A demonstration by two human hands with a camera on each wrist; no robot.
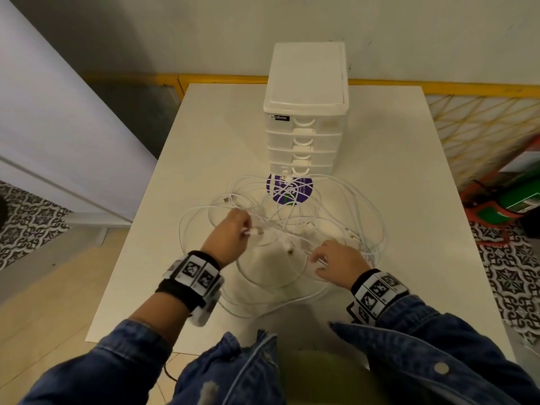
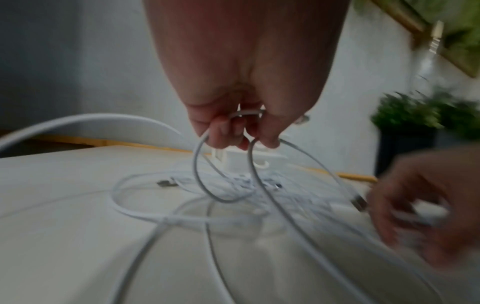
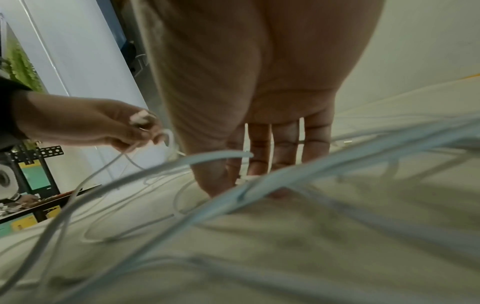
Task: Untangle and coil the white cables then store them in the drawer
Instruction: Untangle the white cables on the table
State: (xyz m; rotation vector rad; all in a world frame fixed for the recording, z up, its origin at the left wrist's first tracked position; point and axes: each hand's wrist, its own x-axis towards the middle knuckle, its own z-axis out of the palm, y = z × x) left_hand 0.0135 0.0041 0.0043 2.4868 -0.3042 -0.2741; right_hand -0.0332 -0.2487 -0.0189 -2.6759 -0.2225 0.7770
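Cables (image 1: 292,217), white and tangled, sprawl in loose loops across the middle of the table (image 1: 409,200), between me and the drawer unit (image 1: 305,118), some strands crossing a purple round sticker (image 1: 289,190) just in front of its lowest drawer. My left hand (image 1: 233,232) is lifted a little above the heap with its fingers (image 2: 226,135) curled round a strand near one plug end; in the left wrist view the cable bends through my fist and two loops hang down from it to the pile. My right hand (image 1: 336,261) is low on the near right part of the tangle, palm down. In the right wrist view its fingers (image 3: 285,144) run fairly straight down onto the tabletop among the strands; whether the thumb and forefinger pinch one I cannot tell, since the left wrist view is blurred there. The drawer unit stands at the far edge of the table, all its drawers pushed in. Both denim sleeves (image 1: 438,346) show at the near edge.
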